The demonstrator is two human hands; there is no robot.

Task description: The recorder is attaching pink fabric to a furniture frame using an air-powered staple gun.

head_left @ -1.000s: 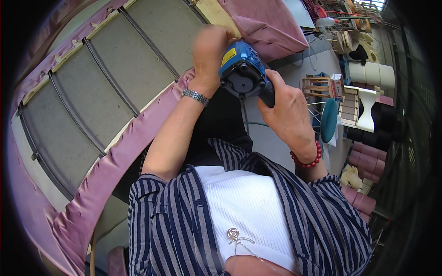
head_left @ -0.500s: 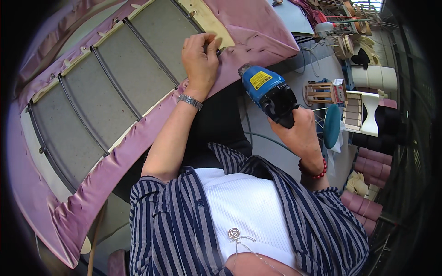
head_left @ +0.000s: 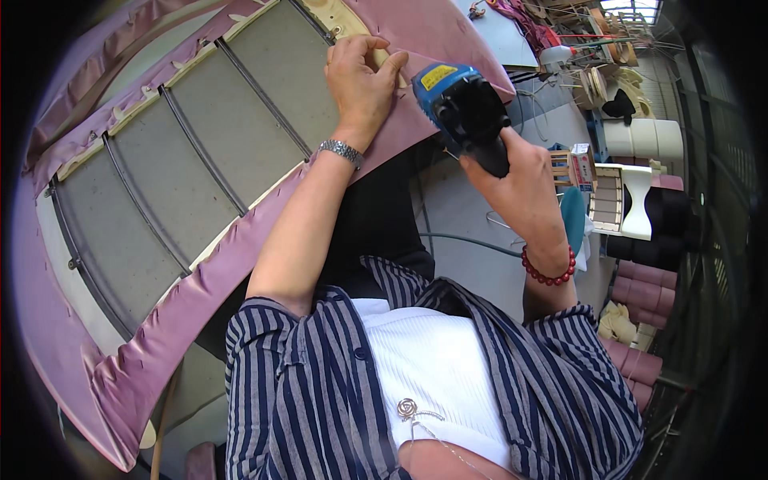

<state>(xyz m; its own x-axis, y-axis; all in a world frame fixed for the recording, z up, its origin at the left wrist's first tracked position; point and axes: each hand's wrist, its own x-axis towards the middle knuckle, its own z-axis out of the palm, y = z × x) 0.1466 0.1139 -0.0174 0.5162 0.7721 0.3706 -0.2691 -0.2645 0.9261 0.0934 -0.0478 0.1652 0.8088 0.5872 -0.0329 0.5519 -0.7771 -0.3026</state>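
Your right hand (head_left: pixel 524 184) wraps its grip round one blue tool (head_left: pixel 462 102); your left hand (head_left: pixel 360 90) overlaps one pink cover (head_left: pixel 432 32), grip indeterminable. Five dark bars (head_left: pixel 263 98) lie left.

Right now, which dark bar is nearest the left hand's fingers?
The topmost bar, cut by the picture's edge: its end lies beside the left hand; the other four lie farther away.

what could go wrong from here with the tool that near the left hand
The blue tool in the right hand is close to the left hand, so a slip might injure it. The pink fabric is puckered along its near edge, so uneven pulling could deepen those creases.
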